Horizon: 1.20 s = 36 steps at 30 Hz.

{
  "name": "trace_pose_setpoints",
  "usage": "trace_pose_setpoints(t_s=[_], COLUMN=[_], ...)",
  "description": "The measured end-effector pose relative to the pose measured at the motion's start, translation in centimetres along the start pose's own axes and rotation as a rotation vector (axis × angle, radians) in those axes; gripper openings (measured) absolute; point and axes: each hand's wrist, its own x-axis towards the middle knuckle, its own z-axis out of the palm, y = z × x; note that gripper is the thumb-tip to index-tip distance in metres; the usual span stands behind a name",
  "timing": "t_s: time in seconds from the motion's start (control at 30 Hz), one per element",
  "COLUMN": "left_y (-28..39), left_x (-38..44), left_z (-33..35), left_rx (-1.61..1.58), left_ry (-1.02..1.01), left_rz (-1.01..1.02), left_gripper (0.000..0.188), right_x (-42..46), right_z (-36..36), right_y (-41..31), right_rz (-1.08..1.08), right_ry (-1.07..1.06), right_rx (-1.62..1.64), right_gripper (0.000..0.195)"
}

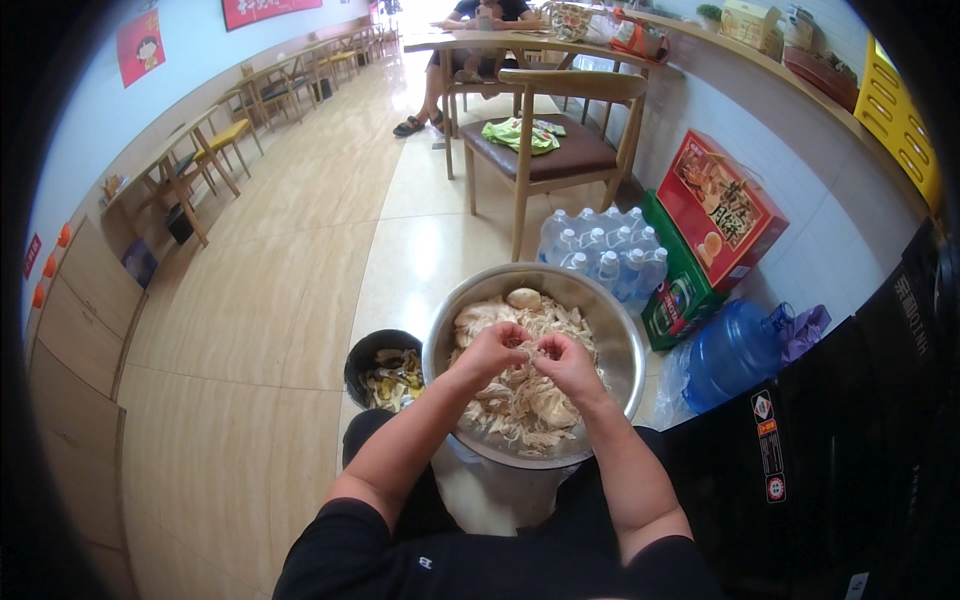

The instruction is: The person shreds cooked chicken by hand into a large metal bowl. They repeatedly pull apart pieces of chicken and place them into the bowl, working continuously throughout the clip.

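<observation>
A large stainless steel bowl [626, 390] stands before me between my knees. In it lies a heap of pale shredded meat [517, 409], which looks like chicken, with larger unshredded pieces [480, 316] at the back left and a smooth rounded piece [523, 298] at the far side. Above the heap, my left hand [496, 350] and my right hand [568, 364] nearly meet, both pinching a small bit of the pale meat [531, 351]. Left of the bowl, a dark bucket [355, 362] holds scraps of skin or bone.
Shrink-wrapped water bottles [604, 247] stand behind the bowl, near a green carton [679, 307], a red gift box [720, 210] and a large blue water jug [731, 356]. A black appliance [810, 450] is at right. A wooden chair [574, 146] and a seated person [495, 15] are ahead.
</observation>
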Motion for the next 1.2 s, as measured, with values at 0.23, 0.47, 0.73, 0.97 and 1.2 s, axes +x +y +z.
trace_pose_setpoints(t_s=[0.23, 0.47, 0.73, 0.97, 1.2], left_y=[-0.1, 0.3, 0.2, 0.3, 0.6], left_x=[0.0, -0.2, -0.1, -0.2, -0.4], left_z=[0.1, -0.1, -0.2, 0.0, 0.3], left_rx=[0.004, -0.093, -0.104, -0.100, -0.074], left_ry=[0.019, -0.028, -0.023, -0.034, -0.020], left_rz=[0.066, -0.016, -0.021, 0.010, -0.032], left_gripper=[0.027, 0.021, 0.020, 0.021, 0.018], right_x=[-0.5, -0.3, -0.3, -0.4, -0.5], right_z=[0.4, 0.1, 0.2, 0.2, 0.3], right_y=[-1.1, -0.9, -0.6, -1.0, -1.4], right_rz=[0.041, 0.039, -0.014, 0.028, 0.080], right_ry=[-0.032, -0.013, -0.029, -0.023, -0.008], right_rx=[0.113, 0.159, 0.218, 0.183, 0.162], right_gripper=[0.021, 0.021, 0.023, 0.020, 0.017])
